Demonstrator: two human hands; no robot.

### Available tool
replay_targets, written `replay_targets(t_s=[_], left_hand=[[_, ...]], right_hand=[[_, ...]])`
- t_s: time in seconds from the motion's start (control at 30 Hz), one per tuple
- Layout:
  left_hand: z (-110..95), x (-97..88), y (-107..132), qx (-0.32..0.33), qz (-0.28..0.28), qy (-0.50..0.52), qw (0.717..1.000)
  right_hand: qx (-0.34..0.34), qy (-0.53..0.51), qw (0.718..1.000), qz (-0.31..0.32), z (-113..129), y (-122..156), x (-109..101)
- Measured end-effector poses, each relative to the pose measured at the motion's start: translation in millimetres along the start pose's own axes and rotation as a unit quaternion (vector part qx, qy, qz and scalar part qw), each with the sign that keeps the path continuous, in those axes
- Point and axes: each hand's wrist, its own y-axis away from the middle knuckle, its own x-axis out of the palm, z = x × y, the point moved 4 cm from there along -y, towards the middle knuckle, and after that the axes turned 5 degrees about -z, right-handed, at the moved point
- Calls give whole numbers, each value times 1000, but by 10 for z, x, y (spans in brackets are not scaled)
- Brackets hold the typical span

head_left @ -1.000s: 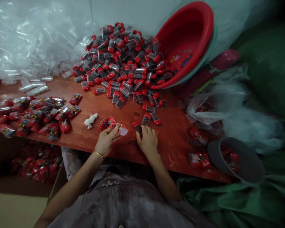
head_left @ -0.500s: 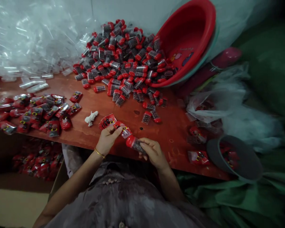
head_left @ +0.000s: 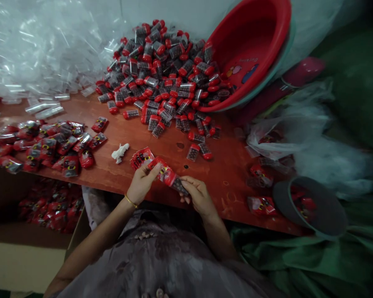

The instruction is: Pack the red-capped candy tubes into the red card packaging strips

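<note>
My left hand (head_left: 142, 182) pinches a small printed plastic pouch (head_left: 161, 169) at the table's near edge. My right hand (head_left: 198, 194) grips a small clear container with a red cap (head_left: 174, 182), and its capped end is inside the pouch's mouth. A stack of more red printed pouches (head_left: 140, 157) lies just beyond my left hand. Two loose red-capped containers (head_left: 199, 151) lie a little beyond my right hand. A big heap of such containers (head_left: 164, 74) spills from a tipped red basin (head_left: 251, 49) at the back.
Filled red pouches (head_left: 46, 145) are piled at the left of the brown table (head_left: 224, 174). Clear plastic bags (head_left: 37, 49) heap at the back left. A white scrap (head_left: 120, 152) lies near the pouch stack. A grey bowl (head_left: 311, 207) holds packets at right. A box below holds more packets (head_left: 49, 205).
My right hand picked a container off the table, drew it toward me and brought it to the pouch in my left hand; its capped end now sits inside the pouch.
</note>
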Motion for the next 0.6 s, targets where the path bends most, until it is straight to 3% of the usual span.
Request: replay_targets(t_s=[0.2,0.4,0.6], left_hand=[[40,40,39,15,17,-19,1000],[135,63,62,-46,-30,39,998],[234,83,81,-95,-39,76,992]], right_hand=[[-65,51,996,-16,59,11,45],[-165,148,971,-87,70,61,131],[-112,22,991,-66,-48,65,304]])
